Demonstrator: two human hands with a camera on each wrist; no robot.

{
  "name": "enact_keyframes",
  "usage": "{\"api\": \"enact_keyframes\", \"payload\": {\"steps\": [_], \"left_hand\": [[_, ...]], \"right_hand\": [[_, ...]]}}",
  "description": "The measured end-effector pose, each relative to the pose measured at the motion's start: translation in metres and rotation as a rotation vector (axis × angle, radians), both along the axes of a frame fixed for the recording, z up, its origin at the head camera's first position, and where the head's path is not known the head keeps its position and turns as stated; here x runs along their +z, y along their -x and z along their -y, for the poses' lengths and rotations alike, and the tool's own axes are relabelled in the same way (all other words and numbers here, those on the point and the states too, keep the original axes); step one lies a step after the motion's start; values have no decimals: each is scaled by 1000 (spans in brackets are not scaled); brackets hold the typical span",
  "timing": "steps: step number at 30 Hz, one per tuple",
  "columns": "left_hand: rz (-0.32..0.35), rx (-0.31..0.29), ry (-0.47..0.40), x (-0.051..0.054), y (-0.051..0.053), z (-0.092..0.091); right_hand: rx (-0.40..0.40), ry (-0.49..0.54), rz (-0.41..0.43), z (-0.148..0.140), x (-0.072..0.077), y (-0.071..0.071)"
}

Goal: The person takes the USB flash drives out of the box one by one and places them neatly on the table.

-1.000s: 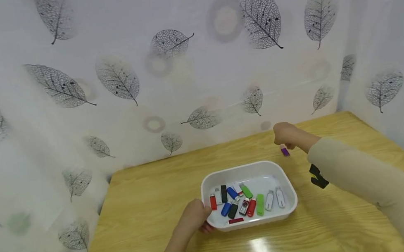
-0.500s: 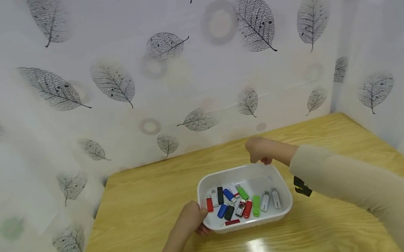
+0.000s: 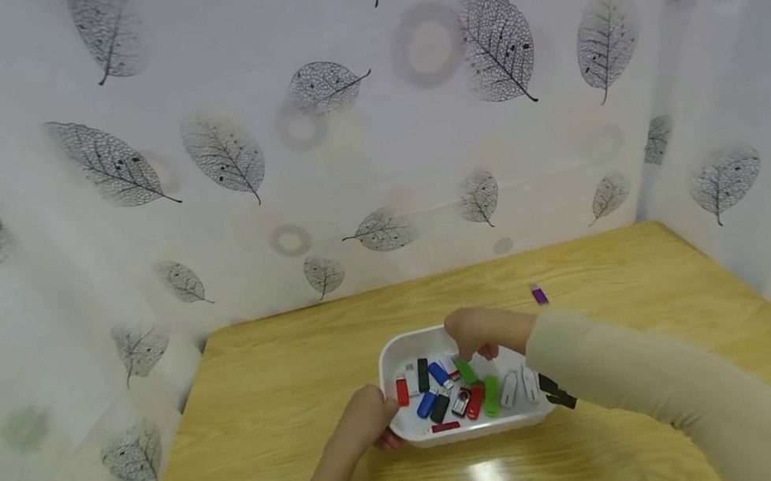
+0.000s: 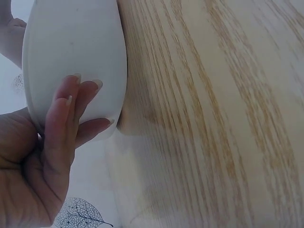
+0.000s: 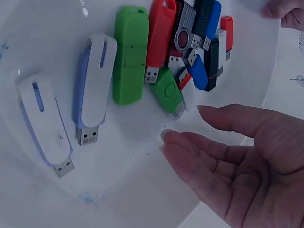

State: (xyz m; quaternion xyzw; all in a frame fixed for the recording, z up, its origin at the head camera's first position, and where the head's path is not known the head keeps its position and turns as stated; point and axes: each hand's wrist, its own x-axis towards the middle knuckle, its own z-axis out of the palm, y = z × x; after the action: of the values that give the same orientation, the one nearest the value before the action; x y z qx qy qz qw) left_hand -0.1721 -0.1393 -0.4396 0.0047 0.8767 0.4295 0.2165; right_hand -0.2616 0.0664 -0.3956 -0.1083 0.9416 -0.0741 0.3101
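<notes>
A white plastic tray (image 3: 398, 348) holds several USB flash drives. With thumb over the rim and fingers along the outer wall, my left hand (image 3: 365, 417) grips the tray's left end; in the left wrist view its fingers (image 4: 61, 114) lie against the white side. My right hand (image 3: 476, 333) is inside the tray's back part. In the right wrist view, its thumb and fingers (image 5: 190, 171) are spread apart with nothing between them, near a green flash drive (image 5: 167, 91) with a clear cap. Two white flash drives (image 5: 97, 80) and a larger green one (image 5: 131, 54) lie beside.
A purple flash drive (image 3: 539, 294) lies on the wooden table (image 3: 285, 363) behind the tray, to the right. A leaf-patterned curtain (image 3: 376, 154) stands along the table's back edge and sides. The right sleeve (image 3: 605, 350) covers part of the tray's right end.
My right hand has left the purple flash drive on the table and moved left and nearer, over the back rim into the tray. My left hand keeps its grip on the tray.
</notes>
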Motion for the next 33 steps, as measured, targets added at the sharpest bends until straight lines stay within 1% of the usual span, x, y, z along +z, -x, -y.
{"api": "enact_keyframes", "payload": {"steps": [4,8,12,14,18,21,24,27,28,30,33], "left_hand": [[5,1,2,0,0,-1],[-6,-1,-9,-1,0,-1],[-20,-9,-35,-3,-1,0],[-29,-13,-45,-4,-1,0],[-41,-18,-47,-5,-1,1],[-50,-23,-43,-3,0,1],[-55,-26,-44,-1,1,1],[-54,-17,-37,-4,2,2],[-50,-15,-36,-6,2,2],[-48,-11,-32,-9,1,2],[-47,-12,-35,-11,1,2]], "right_hand": [[-23,13,20,4,-12,-2],[-26,27,26,8,-21,-4],[-32,3,14,12,-25,-5],[-48,-9,22,14,-26,-4],[-60,-24,26,17,-28,-4],[-56,0,-10,17,-28,-6],[8,21,-104,15,-28,-10],[48,44,-167,14,-33,-13],[56,45,-178,13,-35,-13],[46,55,-169,12,-39,-13],[40,60,-155,9,-38,-12]]}}
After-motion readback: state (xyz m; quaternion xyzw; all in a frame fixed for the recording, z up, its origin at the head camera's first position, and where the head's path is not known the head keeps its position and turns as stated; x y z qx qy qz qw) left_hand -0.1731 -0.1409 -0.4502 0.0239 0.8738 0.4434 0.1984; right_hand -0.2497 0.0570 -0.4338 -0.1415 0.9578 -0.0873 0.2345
